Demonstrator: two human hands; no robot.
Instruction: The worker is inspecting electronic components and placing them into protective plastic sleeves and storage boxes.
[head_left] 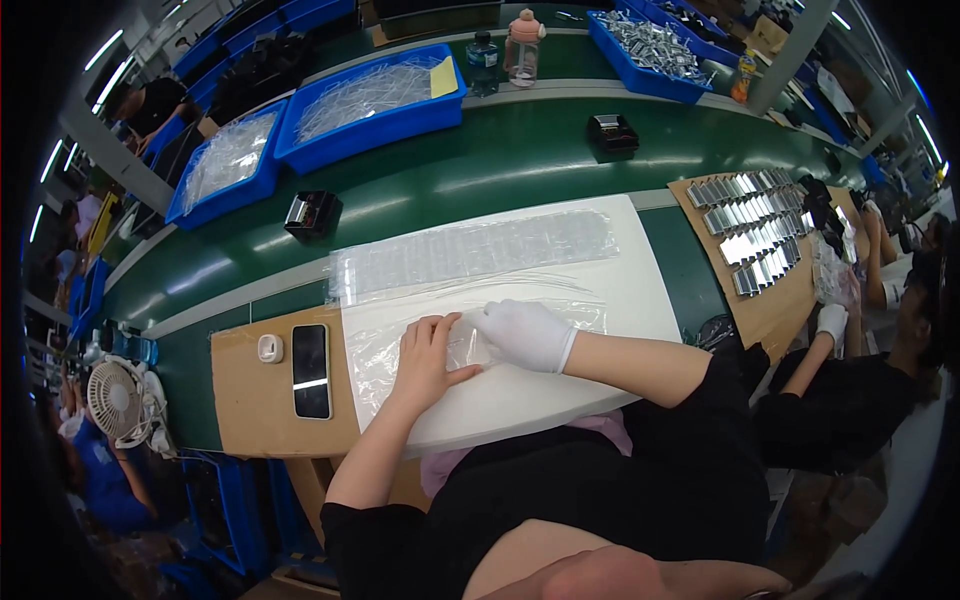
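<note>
On a white board in front of me lie clear plastic sheets. One long clear strip is spread across the far part of the board. Nearer to me is crinkled clear film, with both hands over it. My left hand is bare and rests on this film, thumb stretched away from the fingers. My right hand, in a white glove, is closed just beside it, its fingertips pinched at a small clear piece whose outline is hard to make out. Thin clear strips lie between the two sheets.
A phone and a white earbud case lie on cardboard at left. Blue bins of clear strips stand beyond the green conveyor, which carries small black-and-silver parts. Metal pieces lie at right, near a co-worker.
</note>
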